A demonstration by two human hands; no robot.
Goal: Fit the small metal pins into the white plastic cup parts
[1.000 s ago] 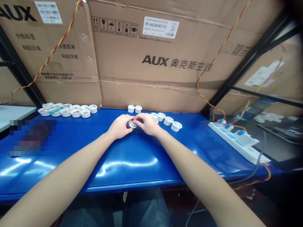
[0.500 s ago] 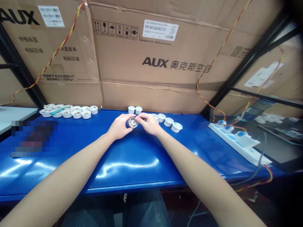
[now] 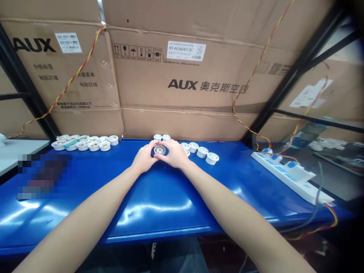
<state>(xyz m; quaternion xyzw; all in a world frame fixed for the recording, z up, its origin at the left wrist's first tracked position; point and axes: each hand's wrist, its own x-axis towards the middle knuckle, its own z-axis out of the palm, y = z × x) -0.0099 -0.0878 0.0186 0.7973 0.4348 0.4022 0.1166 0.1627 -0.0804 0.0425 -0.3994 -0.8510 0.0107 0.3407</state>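
Note:
Near the middle of the blue tabletop [image 3: 148, 201], my left hand [image 3: 144, 157] and my right hand [image 3: 175, 153] are both closed around one small round cup-shaped part [image 3: 160, 150]. Its open face is turned up and shows pale and metal-looking details, too small to name. Fingers and thumbs of both hands ring its rim. Just behind my hands stand two similar white cups [image 3: 166, 137]. To the right of my right hand, several more white cups [image 3: 203, 152] form a slanting line, one of them partly hidden by that hand.
At the back left, several white cups [image 3: 93, 146] with small contents stand grouped, a teal stick-like thing [image 3: 74, 141] across them. A blurred-out dark object [image 3: 47, 172] lies left. On the right is a white power strip [image 3: 290, 176]. Cardboard [image 3: 182, 98] walls the back.
My right hand has gone from pinching at the part's top to curving around its side. The view has tilted up slightly, so everything sits lower in the picture.

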